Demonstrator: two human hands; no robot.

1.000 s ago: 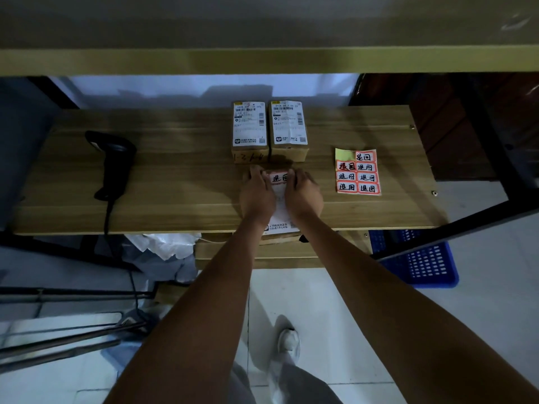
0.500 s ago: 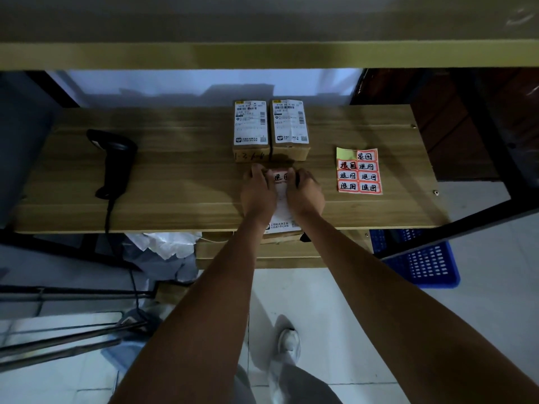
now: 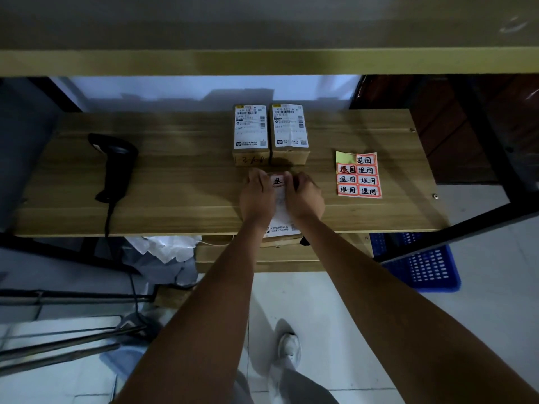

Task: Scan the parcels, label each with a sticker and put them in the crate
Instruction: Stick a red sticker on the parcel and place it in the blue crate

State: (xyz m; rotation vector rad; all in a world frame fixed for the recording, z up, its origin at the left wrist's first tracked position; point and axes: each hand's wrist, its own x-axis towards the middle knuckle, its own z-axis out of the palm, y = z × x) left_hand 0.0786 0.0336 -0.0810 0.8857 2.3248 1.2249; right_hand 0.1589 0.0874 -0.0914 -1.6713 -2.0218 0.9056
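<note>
A cardboard parcel with a white shipping label lies at the front edge of the wooden shelf. An orange sticker sits on its far end. My left hand and my right hand rest on the parcel on either side of the sticker, with the fingertips pressing at the sticker's edges. Two more labelled parcels stand side by side behind it. The orange sticker sheet lies to the right. A black handheld scanner lies at the left. The blue crate sits on the floor at the lower right.
A shelf board runs overhead. A black metal frame stands at the right. White and grey plastic bags lie under the shelf, and metal bars at the lower left. My shoe is on the tiled floor.
My right hand's fingers have slid left over the sticker, covering more of it. The parcel and my left hand stay where they were.
</note>
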